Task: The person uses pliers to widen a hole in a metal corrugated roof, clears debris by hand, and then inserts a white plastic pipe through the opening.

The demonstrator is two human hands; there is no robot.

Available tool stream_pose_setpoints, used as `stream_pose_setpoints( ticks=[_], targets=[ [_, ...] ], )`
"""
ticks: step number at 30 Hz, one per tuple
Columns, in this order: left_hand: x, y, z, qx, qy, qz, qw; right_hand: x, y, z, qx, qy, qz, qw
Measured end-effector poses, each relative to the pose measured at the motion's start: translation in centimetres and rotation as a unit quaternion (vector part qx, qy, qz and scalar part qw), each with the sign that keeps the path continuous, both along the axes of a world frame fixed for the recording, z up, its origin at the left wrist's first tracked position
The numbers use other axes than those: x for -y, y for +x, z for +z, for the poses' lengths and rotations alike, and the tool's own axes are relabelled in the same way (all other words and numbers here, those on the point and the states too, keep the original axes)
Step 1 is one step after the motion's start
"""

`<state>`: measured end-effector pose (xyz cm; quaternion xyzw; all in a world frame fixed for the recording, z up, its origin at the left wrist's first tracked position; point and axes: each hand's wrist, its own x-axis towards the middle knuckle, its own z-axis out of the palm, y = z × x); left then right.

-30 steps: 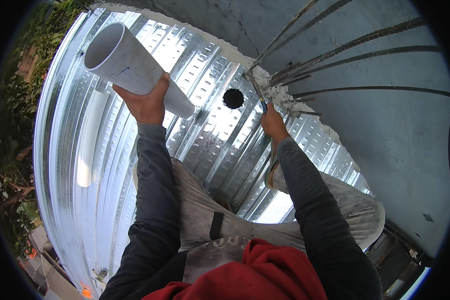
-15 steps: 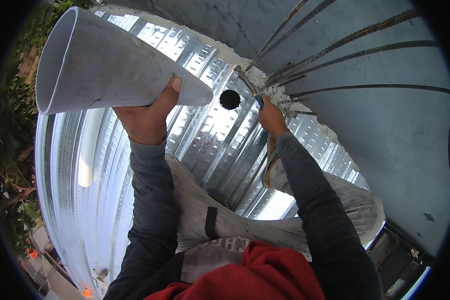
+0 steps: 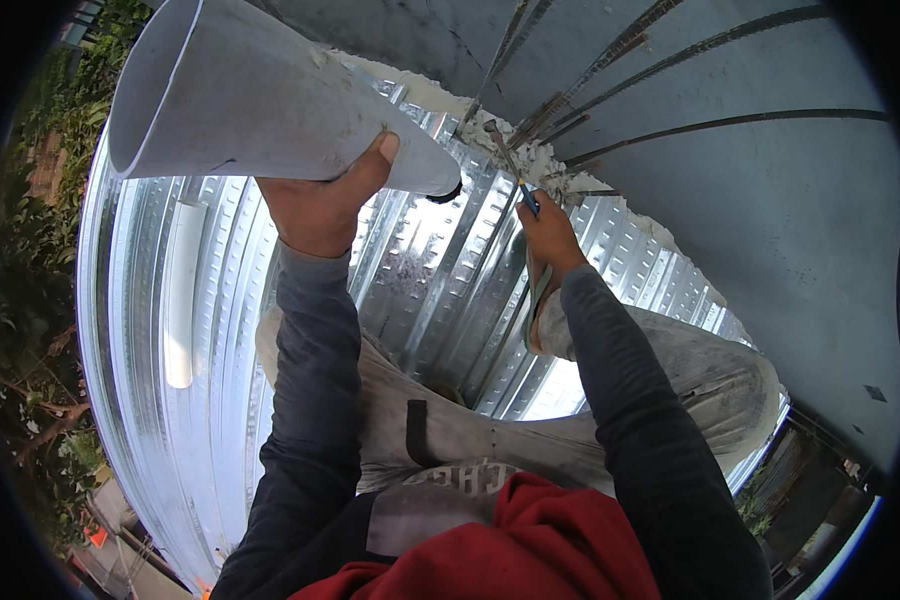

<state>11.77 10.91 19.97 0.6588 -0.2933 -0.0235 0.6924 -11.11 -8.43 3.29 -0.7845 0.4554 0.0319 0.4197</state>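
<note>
A wide grey plastic pipe (image 3: 270, 105) slants across the upper left, its open end toward the far left. My left hand (image 3: 325, 200) is closed round its underside, thumb along the near side. The pipe's narrow-looking far end is over the round dark hole (image 3: 446, 196) in the ribbed metal decking (image 3: 410, 285), hiding most of it; whether it has entered cannot be told. To the right, my right hand (image 3: 548, 232) is closed on the blue handle of a slim hammer (image 3: 511, 163), whose small dark head points toward the broken concrete edge.
Several rusty rebars (image 3: 670, 88) stick out over the grey wall (image 3: 770, 230) at upper right. Crumbled concrete (image 3: 535, 165) lines the decking's edge. A white pipe piece (image 3: 182, 300) lies on the decking at left, with foliage (image 3: 40, 260) beyond. My sandalled foot (image 3: 542, 322) stands below my right hand.
The grey pipe and my left hand have moved right, so its end now covers most of the hole. The hammer in my right hand has turned slightly more upright.
</note>
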Motion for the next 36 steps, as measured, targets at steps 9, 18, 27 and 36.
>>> stream_pose_setpoints(
  ticks=[9, 18, 27, 36],
  targets=[
    [0.1, -2.7, -6.2, -0.031, 0.009, -0.039, 0.999, 0.2, -3.3, -2.2, -0.001, 0.045, -0.028, 0.999],
    [-3.8, -2.2, -7.8, 0.051, 0.0, -0.065, 0.997, -0.4, -4.8, -3.8, -0.043, 0.047, -0.036, 0.997],
    [-1.5, 0.5, -5.8, 0.021, 0.133, 0.002, 0.991, -2.6, -2.1, -2.9, 0.055, 0.027, -0.029, 0.998],
    [-0.8, 6.4, 0.7, -0.011, -0.177, 0.104, 0.979, 0.2, 0.8, 1.7, -0.029, -0.082, 0.159, 0.983]
  ],
)
